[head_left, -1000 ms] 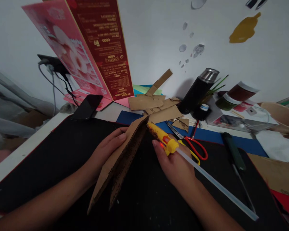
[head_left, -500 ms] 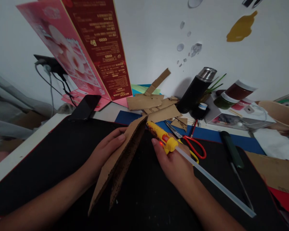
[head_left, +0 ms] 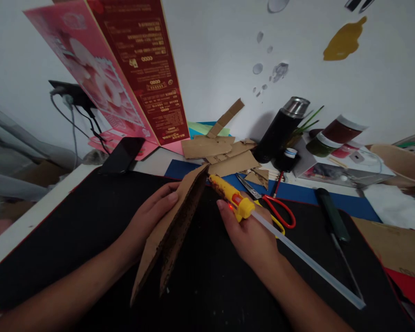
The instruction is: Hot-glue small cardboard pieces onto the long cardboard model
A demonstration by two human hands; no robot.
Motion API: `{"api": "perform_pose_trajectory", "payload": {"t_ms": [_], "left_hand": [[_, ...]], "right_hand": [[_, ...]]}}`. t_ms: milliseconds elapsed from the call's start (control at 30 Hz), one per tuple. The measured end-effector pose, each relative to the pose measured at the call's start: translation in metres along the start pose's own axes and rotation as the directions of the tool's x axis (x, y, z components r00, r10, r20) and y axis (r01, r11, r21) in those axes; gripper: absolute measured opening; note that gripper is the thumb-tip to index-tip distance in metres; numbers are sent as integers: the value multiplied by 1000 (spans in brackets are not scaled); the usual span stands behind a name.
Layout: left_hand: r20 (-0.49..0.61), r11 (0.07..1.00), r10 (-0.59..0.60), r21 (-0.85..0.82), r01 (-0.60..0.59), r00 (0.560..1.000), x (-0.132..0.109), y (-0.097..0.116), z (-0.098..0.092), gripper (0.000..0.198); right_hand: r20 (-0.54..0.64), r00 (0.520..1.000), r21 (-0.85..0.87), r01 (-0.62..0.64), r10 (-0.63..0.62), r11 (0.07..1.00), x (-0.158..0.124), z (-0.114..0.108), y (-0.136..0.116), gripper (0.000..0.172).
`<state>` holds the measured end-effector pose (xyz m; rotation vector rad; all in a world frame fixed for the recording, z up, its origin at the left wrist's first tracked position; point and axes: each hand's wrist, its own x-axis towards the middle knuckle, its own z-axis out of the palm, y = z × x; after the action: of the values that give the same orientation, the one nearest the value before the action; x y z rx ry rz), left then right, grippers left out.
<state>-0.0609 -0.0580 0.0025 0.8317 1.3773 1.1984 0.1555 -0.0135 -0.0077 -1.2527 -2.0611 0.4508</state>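
A folded piece of brown cardboard (head_left: 171,216) stands tilted over the black mat (head_left: 214,286), its two flaps spread toward me. My left hand (head_left: 157,207) is closed on its left flap, thumb on the outer face. In my right hand (head_left: 251,230) is a yellow hot glue gun (head_left: 233,196) with a small red light lit. Its nozzle is at the far upper corner of the cardboard; whether it touches I cannot tell. A long translucent glue stick (head_left: 311,258) sticks out of its back. Just beyond that hand lie scissors (head_left: 280,210) with red and yellow handles.
Cardboard scraps (head_left: 224,150) lie behind the mat. A black thermos (head_left: 280,129), paint jars (head_left: 342,133) and a green-handled knife (head_left: 334,216) are on the right. At the left are a phone (head_left: 122,154) and a tall pink and red folder (head_left: 141,69).
The cardboard's far corner and the glue gun's nozzle have shifted slightly left together. Both hands keep their hold.
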Motion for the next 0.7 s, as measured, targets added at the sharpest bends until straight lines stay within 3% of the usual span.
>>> {"api": "perform_pose_trajectory", "payload": {"t_ms": [167,700], "left_hand": [[-33,997,57,47,-56,998,3,-3,-3,51],[-24,999,31,24,-31,999,0,1,1,52]], "right_hand": [[68,994,-37,93,-91,995,-2,2,-2,36],[62,997,-2,46,-46,999,0,2,1,35]]}}
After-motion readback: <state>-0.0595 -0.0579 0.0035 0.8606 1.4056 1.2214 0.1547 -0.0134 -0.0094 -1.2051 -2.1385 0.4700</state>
